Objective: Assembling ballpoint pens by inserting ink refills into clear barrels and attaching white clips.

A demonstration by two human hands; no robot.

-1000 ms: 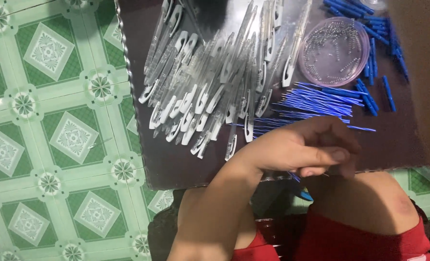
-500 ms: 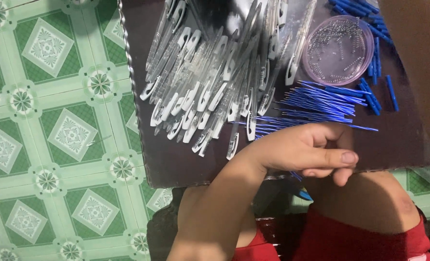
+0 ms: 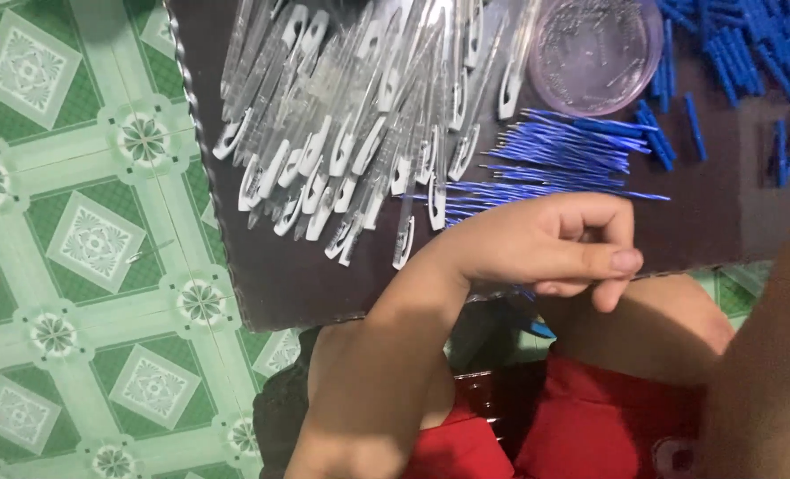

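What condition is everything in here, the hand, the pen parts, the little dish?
left hand: loosely curled at the tray's near edge, thumb against fingers; whether it pinches anything cannot be told
clear pen barrels: heaped lying flat on the tray
blue refills: lying in a loose bundle beside the barrels
blue caps: scattered at the far right
round clear dish: upright, apparently empty
dark tray: flat on the green tiled floor

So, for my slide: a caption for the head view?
Left hand curled at tray edge, by clear pen barrels and blue refills.

Head camera looks steeply down, close over the dark tray's (image 3: 271,284) near edge and green tiled floor (image 3: 75,266).
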